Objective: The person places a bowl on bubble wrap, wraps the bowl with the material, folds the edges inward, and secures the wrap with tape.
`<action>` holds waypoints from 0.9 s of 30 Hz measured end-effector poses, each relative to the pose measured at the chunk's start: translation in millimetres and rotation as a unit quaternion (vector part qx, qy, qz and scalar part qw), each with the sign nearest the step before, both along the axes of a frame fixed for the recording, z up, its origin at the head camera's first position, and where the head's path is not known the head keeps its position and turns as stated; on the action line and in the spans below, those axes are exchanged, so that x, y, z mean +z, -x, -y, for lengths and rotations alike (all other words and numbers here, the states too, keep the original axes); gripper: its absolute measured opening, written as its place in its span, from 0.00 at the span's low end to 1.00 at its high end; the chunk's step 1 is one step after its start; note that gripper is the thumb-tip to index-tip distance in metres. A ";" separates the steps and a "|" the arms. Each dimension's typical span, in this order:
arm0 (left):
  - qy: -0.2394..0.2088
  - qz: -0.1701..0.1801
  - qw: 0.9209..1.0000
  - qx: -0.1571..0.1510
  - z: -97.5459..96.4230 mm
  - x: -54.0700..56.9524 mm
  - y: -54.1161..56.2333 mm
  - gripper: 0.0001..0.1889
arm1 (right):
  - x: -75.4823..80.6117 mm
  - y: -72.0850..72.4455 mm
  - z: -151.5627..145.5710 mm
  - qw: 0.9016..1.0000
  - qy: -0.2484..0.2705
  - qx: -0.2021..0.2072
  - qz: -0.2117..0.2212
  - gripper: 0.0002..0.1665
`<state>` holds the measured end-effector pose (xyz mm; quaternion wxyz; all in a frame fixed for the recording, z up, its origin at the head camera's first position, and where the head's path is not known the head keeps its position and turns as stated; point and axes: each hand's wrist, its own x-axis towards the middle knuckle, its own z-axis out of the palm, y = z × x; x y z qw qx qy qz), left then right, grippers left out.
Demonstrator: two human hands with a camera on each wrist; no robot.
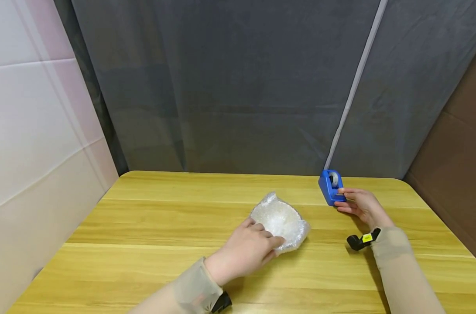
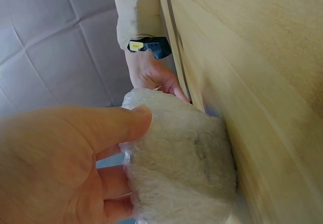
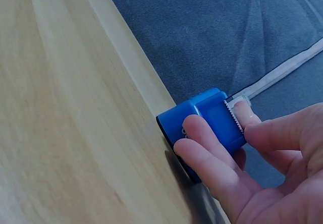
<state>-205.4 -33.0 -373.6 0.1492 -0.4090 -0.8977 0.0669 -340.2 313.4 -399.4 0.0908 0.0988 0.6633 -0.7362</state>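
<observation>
Left hand (image 1: 245,250) fingers pinch near edge of round white bubble-wrapped object (image 1: 280,218). Right hand (image 1: 364,206) fingers grip cutter end of blue plastic tape dispenser (image 1: 324,192), near wood-grain surface's (image 1: 155,222) back edge.

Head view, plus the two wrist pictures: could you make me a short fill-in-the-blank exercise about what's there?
1. The right hand touches the tape dispenser, whose body is coloured ____.
2. The hand holding the bubble-wrapped bundle is the person's ____ one.
3. Of the bundle and the dispenser, the one nearer the far edge of the table is the ____.

Missing words: blue; left; dispenser.
</observation>
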 end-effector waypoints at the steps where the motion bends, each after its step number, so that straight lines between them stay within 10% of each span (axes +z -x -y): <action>1: 0.000 -0.001 1.000 0.000 -0.1 0.0 0.1 0.15 | 0.2 0.2 0.1 1.000 -0.002 -0.003 0.002 0.16; 19: 0.008 -0.001 1.000 0.000 -3.1 1.0 -0.4 0.15 | 4.9 -10.2 -5.9 0.999 0.029 0.030 -0.017 0.19; 27: 0.008 0.001 1.000 -0.001 -3.6 0.0 -0.3 0.15 | 10.5 -15.7 -5.0 0.997 -0.038 0.044 -0.047 0.30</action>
